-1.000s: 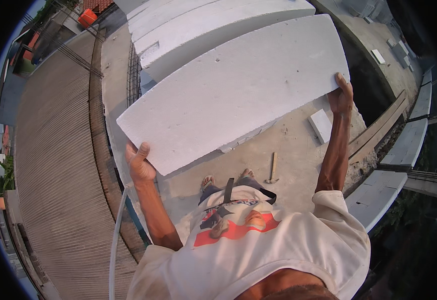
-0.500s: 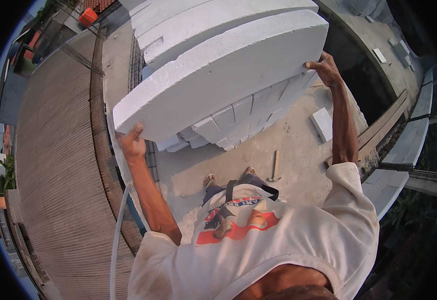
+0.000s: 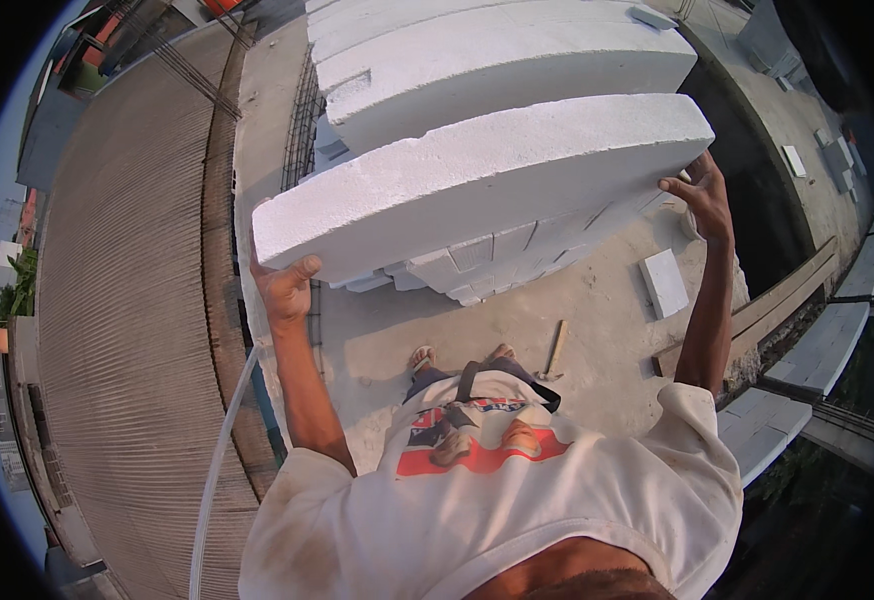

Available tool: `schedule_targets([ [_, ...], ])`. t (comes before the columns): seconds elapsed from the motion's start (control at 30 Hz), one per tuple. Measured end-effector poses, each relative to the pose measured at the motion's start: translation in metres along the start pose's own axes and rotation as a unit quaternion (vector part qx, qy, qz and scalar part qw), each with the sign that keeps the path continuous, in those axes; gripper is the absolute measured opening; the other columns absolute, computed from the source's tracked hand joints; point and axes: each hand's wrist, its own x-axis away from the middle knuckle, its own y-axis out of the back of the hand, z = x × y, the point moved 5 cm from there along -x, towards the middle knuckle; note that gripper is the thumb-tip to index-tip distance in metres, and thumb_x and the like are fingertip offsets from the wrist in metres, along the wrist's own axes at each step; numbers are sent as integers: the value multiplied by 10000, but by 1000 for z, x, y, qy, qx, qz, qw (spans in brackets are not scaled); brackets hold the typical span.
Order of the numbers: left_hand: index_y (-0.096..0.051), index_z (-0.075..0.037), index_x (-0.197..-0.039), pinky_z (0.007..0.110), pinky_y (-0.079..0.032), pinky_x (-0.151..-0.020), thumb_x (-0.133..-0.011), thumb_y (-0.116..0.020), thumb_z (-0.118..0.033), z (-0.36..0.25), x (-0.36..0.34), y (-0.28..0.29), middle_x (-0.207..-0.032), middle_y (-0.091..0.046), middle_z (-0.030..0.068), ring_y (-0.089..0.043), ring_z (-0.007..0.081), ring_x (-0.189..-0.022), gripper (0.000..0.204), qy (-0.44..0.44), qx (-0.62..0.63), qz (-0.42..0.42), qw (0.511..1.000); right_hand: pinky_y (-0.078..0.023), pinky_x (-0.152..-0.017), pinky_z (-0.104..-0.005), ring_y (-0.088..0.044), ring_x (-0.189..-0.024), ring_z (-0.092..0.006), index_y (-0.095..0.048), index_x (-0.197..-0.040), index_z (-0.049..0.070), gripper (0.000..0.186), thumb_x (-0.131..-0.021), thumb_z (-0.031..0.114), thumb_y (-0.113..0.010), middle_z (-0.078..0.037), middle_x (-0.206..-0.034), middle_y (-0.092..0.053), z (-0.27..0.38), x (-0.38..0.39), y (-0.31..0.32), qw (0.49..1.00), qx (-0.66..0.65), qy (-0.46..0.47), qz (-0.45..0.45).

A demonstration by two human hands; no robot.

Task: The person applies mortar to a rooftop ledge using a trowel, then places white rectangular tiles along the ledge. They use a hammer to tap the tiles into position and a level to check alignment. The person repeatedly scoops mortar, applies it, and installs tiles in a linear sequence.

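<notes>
A long white lightweight concrete block [image 3: 497,165] is held up in front of me between both hands. My left hand [image 3: 287,287] grips its left end, thumb on the near face and the other fingers mostly hidden behind. At the right end, my right hand [image 3: 702,195] clasps the block with its thumb toward me. Beyond it rises a stack of similar white blocks [image 3: 517,65], and a gap shows between the stack's top and the held block. More stacked blocks [image 3: 477,258] are visible beneath the held one.
A hammer [image 3: 557,348] lies on the concrete floor [image 3: 597,380] by my feet. To the right are a loose white block [image 3: 665,283], wooden planks [image 3: 772,300] and a dark opening [image 3: 747,160]. A corrugated roof [image 3: 137,290] fills the left, beside steel mesh [image 3: 302,125].
The held block has come nearer to me and slightly right, away from the stack, with both hands still on it. More of the stack's top shows behind it.
</notes>
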Motion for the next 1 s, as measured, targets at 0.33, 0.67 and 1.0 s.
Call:
schedule_targets([
  [0.33, -487, -66, -1502, 388, -536, -1071, -601, -1009, -131, -9, 4, 2, -1328, -649, 72, -631, 226, -1231, 1044, 14, -40, 24, 999, -337, -1294, -532, -407, -1525, -333, -191, -1687, 307, 1525, -446, 328, -1078, -80, -1662, -417, 203, 10, -201, 778, 457, 357, 243],
  [0.67, -516, -82, -1409, 476, -471, -1153, -542, -1026, -486, -22, 2, -3, -1289, -572, 57, -571, 278, -1288, 1084, -149, -151, 128, 969, -655, -810, -407, -761, -975, -315, -546, -1388, 29, 853, -643, 161, -940, -141, -1117, -735, 202, 48, -216, 746, 531, 248, 316],
  [1.0, -596, -50, -1374, 496, -494, -1129, -566, -1016, -519, -64, -36, -47, -1312, -616, 89, -620, 275, -1240, 1024, -64, -40, 464, 883, -613, -762, -449, -740, -944, -314, -543, -1309, 61, 828, -608, 234, -947, -138, -1056, -712, 229, 320, -231, 868, 481, -93, 84],
])
